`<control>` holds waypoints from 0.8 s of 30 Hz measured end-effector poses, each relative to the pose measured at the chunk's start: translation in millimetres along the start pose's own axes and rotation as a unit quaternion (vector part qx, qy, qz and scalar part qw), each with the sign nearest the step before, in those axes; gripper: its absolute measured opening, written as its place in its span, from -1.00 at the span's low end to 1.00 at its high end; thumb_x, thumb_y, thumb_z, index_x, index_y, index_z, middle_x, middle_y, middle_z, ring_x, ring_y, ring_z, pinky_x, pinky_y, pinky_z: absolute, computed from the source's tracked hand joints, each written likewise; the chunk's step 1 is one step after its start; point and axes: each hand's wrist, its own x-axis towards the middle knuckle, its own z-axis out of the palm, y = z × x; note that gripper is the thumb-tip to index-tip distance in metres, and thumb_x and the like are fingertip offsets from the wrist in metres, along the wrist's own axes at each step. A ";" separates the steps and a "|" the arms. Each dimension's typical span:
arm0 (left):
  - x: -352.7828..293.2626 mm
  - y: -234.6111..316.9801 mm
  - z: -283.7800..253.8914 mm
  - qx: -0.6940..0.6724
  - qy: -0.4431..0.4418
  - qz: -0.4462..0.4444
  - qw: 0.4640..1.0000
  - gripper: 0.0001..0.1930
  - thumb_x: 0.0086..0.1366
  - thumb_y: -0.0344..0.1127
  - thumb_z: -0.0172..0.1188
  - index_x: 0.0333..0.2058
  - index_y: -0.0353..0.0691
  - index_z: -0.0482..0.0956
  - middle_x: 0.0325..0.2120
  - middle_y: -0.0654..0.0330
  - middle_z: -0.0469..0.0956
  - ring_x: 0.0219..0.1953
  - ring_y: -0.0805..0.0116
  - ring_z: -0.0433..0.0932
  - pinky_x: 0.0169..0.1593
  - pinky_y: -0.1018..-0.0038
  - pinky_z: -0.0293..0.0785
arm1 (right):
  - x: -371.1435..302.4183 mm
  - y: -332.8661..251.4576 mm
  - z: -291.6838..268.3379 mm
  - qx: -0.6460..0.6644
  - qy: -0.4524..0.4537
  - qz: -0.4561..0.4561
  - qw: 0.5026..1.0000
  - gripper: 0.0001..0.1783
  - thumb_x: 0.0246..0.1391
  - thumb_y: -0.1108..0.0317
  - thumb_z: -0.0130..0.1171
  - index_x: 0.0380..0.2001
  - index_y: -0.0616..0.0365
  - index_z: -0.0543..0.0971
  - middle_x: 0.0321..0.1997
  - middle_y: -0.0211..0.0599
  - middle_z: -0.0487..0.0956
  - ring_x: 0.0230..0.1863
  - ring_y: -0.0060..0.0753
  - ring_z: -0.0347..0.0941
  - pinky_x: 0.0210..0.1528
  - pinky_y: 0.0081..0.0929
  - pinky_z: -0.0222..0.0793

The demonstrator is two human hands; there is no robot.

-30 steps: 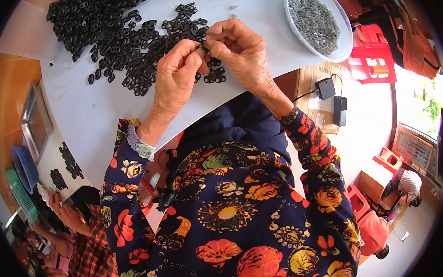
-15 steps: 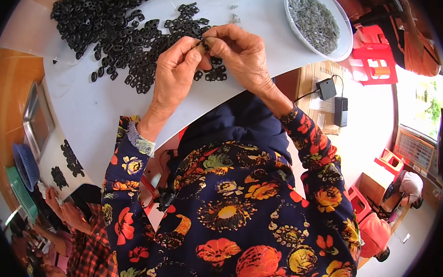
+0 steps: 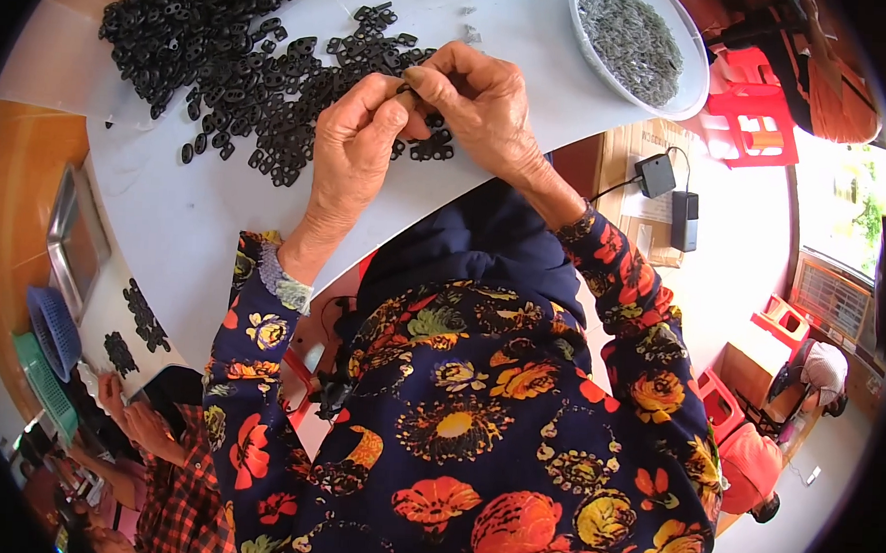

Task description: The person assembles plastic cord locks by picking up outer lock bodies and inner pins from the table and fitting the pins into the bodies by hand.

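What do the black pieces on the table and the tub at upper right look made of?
Black pieces: probably molded plastic, satin to matte, given their even colour and repeated rounded shapes. Tub: likely translucent plastic, smooth, judging by its milky rim.

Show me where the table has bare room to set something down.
The widest bare patch of the table lies left of the left hand, below the black parts. A smaller one lies between the right hand and the pale bowl, with a few loose pieces at its left. The upper left is crowded with heaped parts.
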 end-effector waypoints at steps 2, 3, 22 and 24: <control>0.5 1.2 1.6 -0.014 0.006 -0.012 1.000 -0.83 0.29 -0.34 0.04 -0.36 -0.33 0.50 -0.55 0.27 0.53 -0.50 0.61 0.43 -0.35 0.65 0.40 | 0.8 3.3 -3.4 0.038 -0.004 0.007 0.999 -0.80 0.15 0.35 0.13 -0.37 0.31 0.53 -0.53 -0.38 0.55 -0.48 -0.68 0.43 -0.41 -0.65 0.39; 1.2 4.0 2.0 -0.019 0.015 -0.021 0.999 -0.83 0.30 -0.34 0.03 -0.37 -0.33 0.50 -0.55 0.27 0.53 -0.50 0.62 0.43 -0.36 0.65 0.40 | 2.1 3.2 -5.4 0.038 -0.005 0.007 0.999 -0.80 0.15 0.35 0.13 -0.37 0.31 0.53 -0.53 -0.38 0.55 -0.48 -0.68 0.43 -0.41 -0.65 0.39; 2.5 -2.2 5.3 0.012 0.057 0.006 0.998 -0.87 0.27 -0.43 -0.01 -0.37 -0.34 0.50 -0.59 0.31 0.48 -0.53 0.65 0.39 -0.42 0.69 0.33 | 1.8 0.6 10.9 -0.024 0.053 -0.033 0.998 -0.85 0.11 0.42 0.15 -0.41 0.32 0.51 -0.58 -0.43 0.53 -0.54 -0.75 0.35 -0.48 -0.70 0.32; 2.2 -1.3 2.7 0.000 0.057 -0.003 0.998 -0.87 0.27 -0.43 -0.01 -0.37 -0.34 0.50 -0.58 0.31 0.49 -0.52 0.65 0.39 -0.42 0.68 0.33 | 2.1 7.4 8.0 0.015 0.037 -0.002 0.999 -0.85 0.13 0.41 0.14 -0.37 0.32 0.51 -0.58 -0.44 0.52 -0.53 -0.75 0.35 -0.47 -0.69 0.33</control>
